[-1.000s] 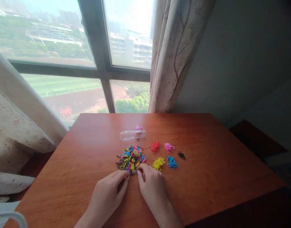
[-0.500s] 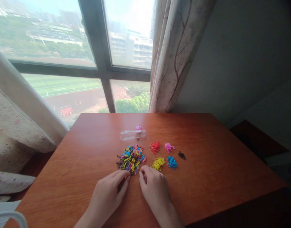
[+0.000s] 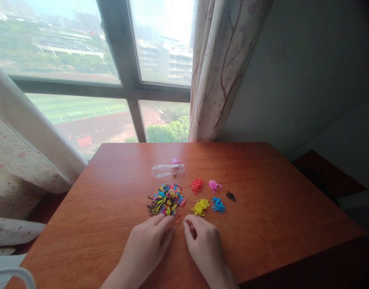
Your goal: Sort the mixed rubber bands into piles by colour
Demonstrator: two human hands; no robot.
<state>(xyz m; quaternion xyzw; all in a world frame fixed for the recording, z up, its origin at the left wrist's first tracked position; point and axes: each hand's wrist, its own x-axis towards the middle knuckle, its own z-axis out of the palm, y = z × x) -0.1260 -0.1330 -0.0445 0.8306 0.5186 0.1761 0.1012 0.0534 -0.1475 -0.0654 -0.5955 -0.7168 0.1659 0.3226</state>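
Red band (image 3: 178,219) between your left hand (image 3: 149,241) and right hand (image 3: 204,239).
Right fingertips together; left's grip, can't tell. Pinch one band lightly.

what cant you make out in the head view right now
All in the head view:
Left hand: its curled fingers hide whether it grips anything.
Right hand: any small thing between its fingertips is too small to tell.
Mixed pile: overlapping bands hide those underneath.
White curved object: cut off by the left and bottom edges.
Buildings outside: blurred.
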